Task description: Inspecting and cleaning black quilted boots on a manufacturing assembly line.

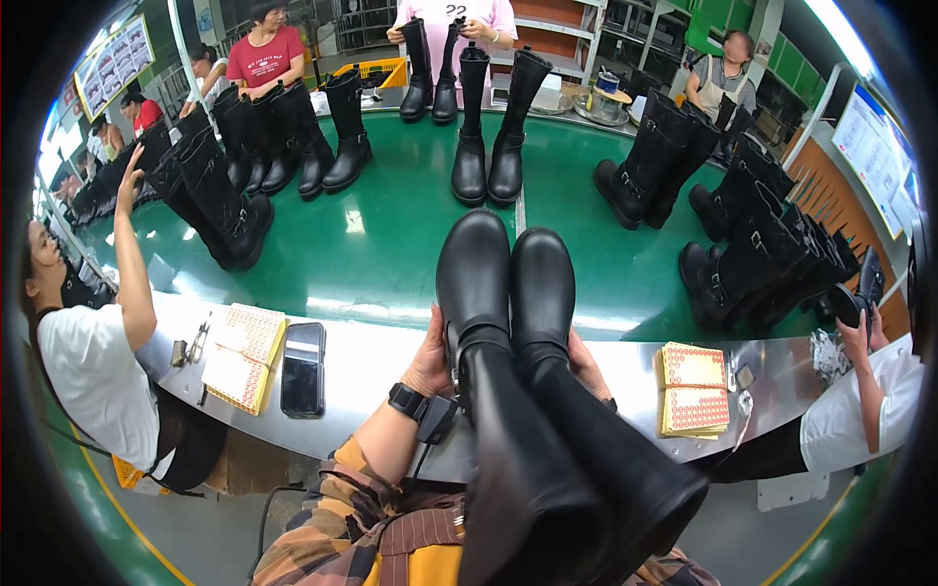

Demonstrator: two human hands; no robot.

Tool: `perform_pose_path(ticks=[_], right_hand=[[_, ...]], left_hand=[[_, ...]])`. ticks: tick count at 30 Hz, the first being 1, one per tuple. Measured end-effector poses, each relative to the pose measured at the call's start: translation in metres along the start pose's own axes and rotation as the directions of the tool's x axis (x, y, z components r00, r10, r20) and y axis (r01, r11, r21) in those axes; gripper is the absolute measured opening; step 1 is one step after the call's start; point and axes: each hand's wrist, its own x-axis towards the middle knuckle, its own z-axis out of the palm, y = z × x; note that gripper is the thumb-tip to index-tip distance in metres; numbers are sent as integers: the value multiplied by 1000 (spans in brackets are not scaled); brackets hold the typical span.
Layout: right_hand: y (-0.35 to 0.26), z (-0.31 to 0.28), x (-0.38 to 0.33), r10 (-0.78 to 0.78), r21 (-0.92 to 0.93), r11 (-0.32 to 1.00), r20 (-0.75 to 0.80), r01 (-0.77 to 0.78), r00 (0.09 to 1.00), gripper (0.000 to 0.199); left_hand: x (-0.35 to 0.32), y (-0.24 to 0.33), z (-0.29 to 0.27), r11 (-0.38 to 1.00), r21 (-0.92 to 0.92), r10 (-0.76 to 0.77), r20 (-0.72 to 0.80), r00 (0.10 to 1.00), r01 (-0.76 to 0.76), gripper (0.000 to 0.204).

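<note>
Two tall black boots (475,273) are held side by side in front of me, toes toward the table and shafts slanting down to my lap. My left hand (427,359) is closed around the outer side of the left boot near its ankle strap and buckle; the boot hides most of the fingertips. On the other side, my right hand (584,368) grips the right boot (543,293) at the ankle, with much of that hand behind the shaft. Just past the toes, another pair of black boots (471,161) stands upright on the green surface.
More boots stand on the green table (391,249), left (220,200) and right (752,259). The metal ledge (342,430) holds a phone (303,369), sticker sheets (244,356) and another sticker stack (693,389). Co-workers sit close on both sides; one opposite holds boots (415,73).
</note>
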Motion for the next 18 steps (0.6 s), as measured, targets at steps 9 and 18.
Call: perform_pose_path(ticks=[9, 18], right_hand=[[-2, -13, 6, -84, 4, 996, -18, 84, 996, 83], [-5, 2, 10, -23, -33, 999, -36, 22, 999, 62]], left_hand=[[-4, -5, 16, 991, 65, -111, -145, 983, 121, 82], [-5, 1, 39, 978, 206, 13, -162, 987, 21, 73]])
